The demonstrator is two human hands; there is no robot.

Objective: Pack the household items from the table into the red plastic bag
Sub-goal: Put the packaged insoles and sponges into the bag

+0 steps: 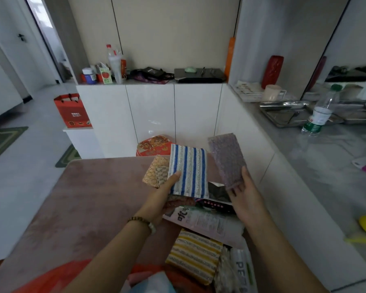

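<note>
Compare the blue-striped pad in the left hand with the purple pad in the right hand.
The blue-striped pad has blue and pale stripes; the purple pad is one plain colour. The blue-striped pad is wider, nearly square; the purple pad is narrower. The left hand holds the blue-striped pad along with an orange pad; the right hand holds the purple pad alone. Both are flat, glittery and held aloft.

The red bag (pixel 51 279) is cut off by the bottom edge, the left grip (pixel 164 194) hides its fingers behind the blue pad (pixel 188 172), which covers part of the orange pad (pixel 154 173), and print on the packet (pixel 207 224) is too blurred to read.
</note>
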